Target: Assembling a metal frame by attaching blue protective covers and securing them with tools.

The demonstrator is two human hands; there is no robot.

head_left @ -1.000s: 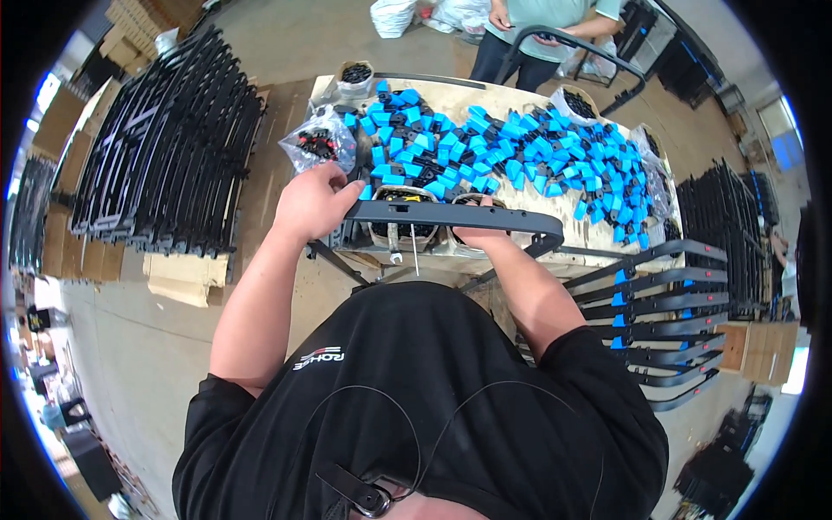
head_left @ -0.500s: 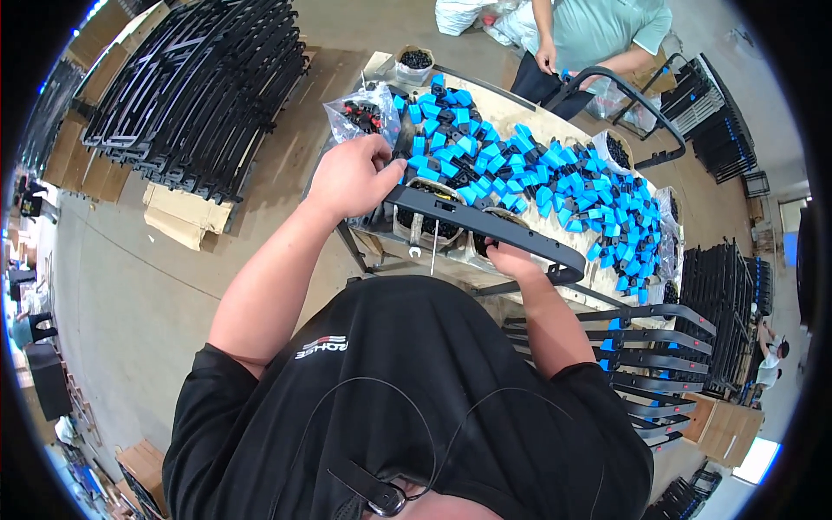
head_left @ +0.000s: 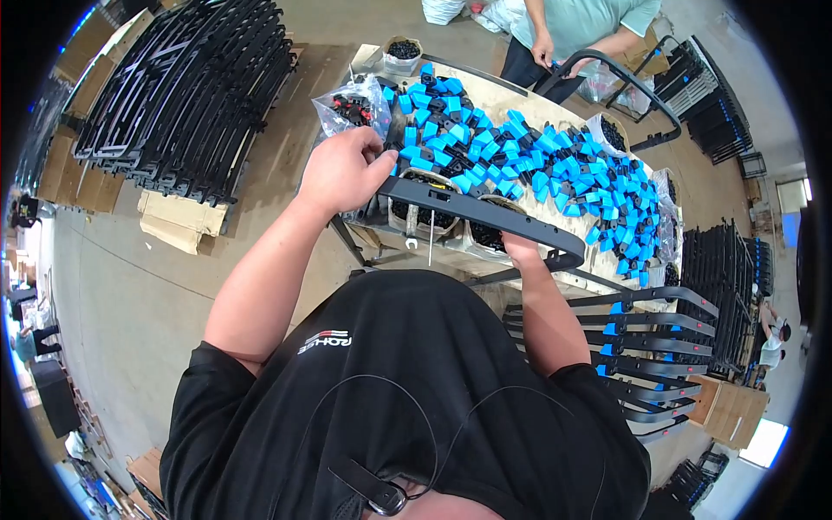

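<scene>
My left hand [head_left: 345, 171] is closed round the left end of a black metal frame bar [head_left: 490, 212], which slants down to the right across the near edge of the table and ends in a rounded bend. Beyond the bar, my right hand [head_left: 520, 249] reaches into a tub of small black parts [head_left: 485, 236]; its fingers are hidden by the bar and the tub. Another tub [head_left: 420, 217] of dark parts stands left of it, with a wrench [head_left: 412, 227] and a thin metal rod [head_left: 432, 241] at its front.
Blue-and-black plastic pieces [head_left: 520, 160] lie heaped over the table. A clear bag [head_left: 351, 108] of red and black parts sits at its left end. Stacked black frames stand left [head_left: 182, 95] and near right [head_left: 659, 347]. Across the table, another person [head_left: 581, 35] handles a curved black frame [head_left: 637, 82].
My right hand has moved further into the tub behind the bar, and its fingers have gone out of sight. My left hand keeps its grip on the bar.
</scene>
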